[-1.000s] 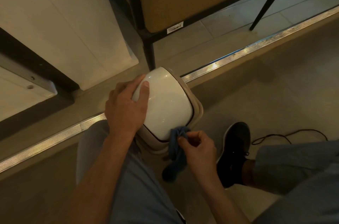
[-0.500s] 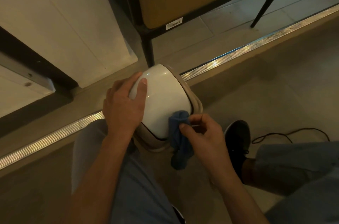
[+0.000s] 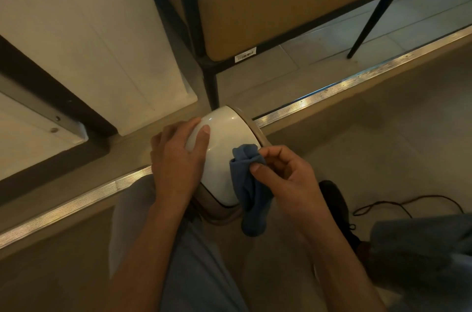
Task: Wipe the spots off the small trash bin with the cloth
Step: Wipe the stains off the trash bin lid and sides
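The small trash bin [image 3: 224,138] has a glossy white domed lid and a beige body; it stands on the floor between my knees. My left hand [image 3: 176,158] grips the left side of the lid, thumb lying on top. My right hand [image 3: 283,174] pinches a bunched blue cloth [image 3: 249,184] and holds it against the lid's right side. The lower end of the cloth hangs loose below the bin's rim. No spots show on the lid in this dim light.
A black-legged chair [image 3: 281,18] with a tan seat stands just behind the bin. A metal floor strip [image 3: 357,79] runs diagonally across the floor. A white cabinet panel [image 3: 89,31] fills the left. My black shoe [image 3: 334,199] and a dark cord [image 3: 398,204] lie at the right.
My right hand has carried the cloth up from the lid's lower front edge onto its right side. My left hand has kept its grip on the lid.
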Tool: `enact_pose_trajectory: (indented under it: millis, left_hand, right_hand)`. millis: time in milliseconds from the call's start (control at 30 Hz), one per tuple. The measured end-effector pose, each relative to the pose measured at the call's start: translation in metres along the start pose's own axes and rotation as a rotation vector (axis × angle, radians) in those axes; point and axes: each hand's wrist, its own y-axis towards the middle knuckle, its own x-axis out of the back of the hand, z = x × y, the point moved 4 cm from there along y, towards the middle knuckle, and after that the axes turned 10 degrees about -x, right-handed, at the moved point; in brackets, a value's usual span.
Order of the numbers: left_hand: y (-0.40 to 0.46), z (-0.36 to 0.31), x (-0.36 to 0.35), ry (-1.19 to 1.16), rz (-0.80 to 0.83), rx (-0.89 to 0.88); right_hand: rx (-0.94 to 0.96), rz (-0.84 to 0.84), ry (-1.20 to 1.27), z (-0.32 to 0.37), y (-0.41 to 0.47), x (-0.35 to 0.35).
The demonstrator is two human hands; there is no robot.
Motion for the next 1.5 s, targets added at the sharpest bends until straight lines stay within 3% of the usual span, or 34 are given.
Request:
enact_pose_trajectory:
  millis: [167, 233, 367, 633, 767, 900, 1033, 1167, 1300, 1500]
  left_hand:
    - [-0.018, -0.033, 0.018, -0.16, -0.135, -0.102]
    - [-0.029, -0.052, 0.019, -0.384, -0.073, -0.113]
    - [-0.05, -0.081, 0.014, -0.694, 0.201, -0.114]
    - [-0.056, -0.078, 0.022, -0.785, 0.267, 0.081]
    - [-0.068, -0.074, 0.029, -0.733, 0.095, 0.088]
    - [-0.09, -0.062, 0.036, -0.766, -0.143, 0.269]
    - [-0.103, -0.052, 0.062, -0.61, -0.384, 0.398]
    - [-0.097, -0.041, 0.088, -0.434, -0.598, 0.352]
    - [-0.076, -0.038, 0.094, -0.297, -0.674, 0.292]
    - [-0.074, -0.028, 0.045, -0.313, -0.627, 0.362]
  right_hand:
    - [-0.026, 0.031, 0.07, 0.005, 0.0, 0.005]
    - [-0.037, 0.029, 0.086, 0.007, 0.001, 0.007]
    - [-0.053, 0.074, 0.085, 0.012, 0.003, 0.007]
    - [-0.044, 0.238, 0.014, 0.023, 0.007, 0.004]
    - [-0.019, 0.251, -0.118, 0.032, 0.013, -0.001]
    - [0.087, 0.204, -0.301, 0.059, 0.036, -0.013]
    - [0.216, 0.253, -0.462, 0.1, 0.073, -0.043]
    - [0.256, 0.357, -0.714, 0.096, 0.099, -0.072]
    - [0.236, 0.357, -0.877, 0.053, 0.105, -0.085]
    - [0.482, 0.133, -1.051, 0.031, 0.108, -0.089]
